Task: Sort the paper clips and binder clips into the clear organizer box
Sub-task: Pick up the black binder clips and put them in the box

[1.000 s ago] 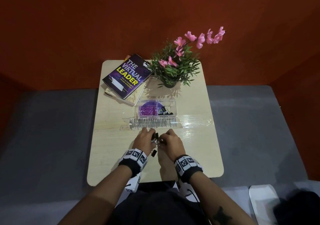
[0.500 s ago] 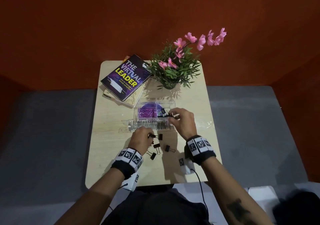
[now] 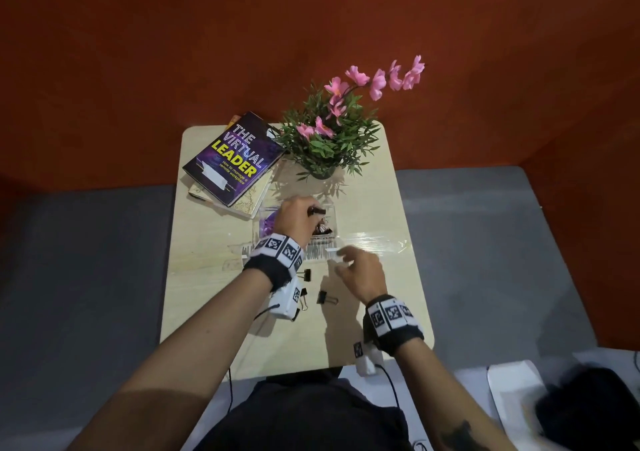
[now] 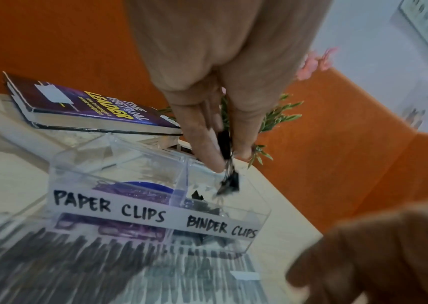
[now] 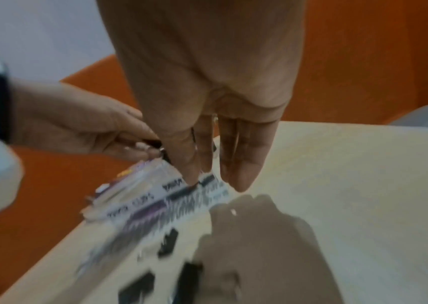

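So the left hand is right over the clear box, pinching a black binder clip between thumb and fingertips. From the left wrist view that clip hangs with its long axis pointing almost straight down. It looks like a second binder clip dangles from its wire loops just below. Both sit directly above the right-hand section labelled BINDER CLIPS, where a few black ones already lie. The purple paper clips are in the other section, left of the divider. So the drop is basically straight down; I'd guess it just needs letting go, as long as it stays on the right side of that divider.

The right hand is nearer the person, just in front of the box, fingers loose and spread, holding nothing as far as I can tell (the right wrist view is pretty blurry). It's the closer hand to the loose binder clips left on the table, which lie between the two wrists, so it's probably the one to grab next.
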The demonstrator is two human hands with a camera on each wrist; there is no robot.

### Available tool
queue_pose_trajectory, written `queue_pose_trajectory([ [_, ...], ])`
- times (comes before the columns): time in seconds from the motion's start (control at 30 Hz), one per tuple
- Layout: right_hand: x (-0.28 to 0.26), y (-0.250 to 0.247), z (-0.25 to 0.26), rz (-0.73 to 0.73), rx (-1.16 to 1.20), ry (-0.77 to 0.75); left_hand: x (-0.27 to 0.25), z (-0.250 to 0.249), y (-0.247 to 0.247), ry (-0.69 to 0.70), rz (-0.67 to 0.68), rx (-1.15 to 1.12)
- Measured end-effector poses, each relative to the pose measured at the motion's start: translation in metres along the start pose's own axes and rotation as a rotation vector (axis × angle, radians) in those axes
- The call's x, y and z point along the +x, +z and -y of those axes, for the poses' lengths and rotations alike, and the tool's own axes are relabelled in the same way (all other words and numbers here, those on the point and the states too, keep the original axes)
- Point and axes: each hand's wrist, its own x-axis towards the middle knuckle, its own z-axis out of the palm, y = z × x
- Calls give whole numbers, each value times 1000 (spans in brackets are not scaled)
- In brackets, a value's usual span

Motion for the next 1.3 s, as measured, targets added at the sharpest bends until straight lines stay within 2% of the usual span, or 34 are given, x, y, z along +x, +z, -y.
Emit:
queue_pose_trajectory([
  [0.1,-19,24,-13,71,-97,-41,-5,5,3,-41,147,41],
  [0.23,-32,41,-17,135,-214,-118,-49,20,-1,13,145,136],
  [0.43,-28,45,-7,153,-267,-241,-114,70,22,-166,315,460],
  [0.53,-21,43,-1,178,-323,-369,-126,84,36,-84,303,479],
  [0.67,-6,44,2,284,-536,-608,-133,89,44,78,264,530],
  [0.73,-1,46,-1,320,-566,-651,-137,92,45,159,284,552],
  [0.83,0,47,-9,268,-543,-580,-136,96,46,169,290,507],
  [1.0,-6,46,-11,206,-372,-385,-127,88,43,17,259,360],
  [1.1,-7,47,-10,180,-272,-287,-121,83,45,-27,225,324],
  [1.3,-10,52,-8,150,-203,-195,-108,78,46,-119,185,258],
])
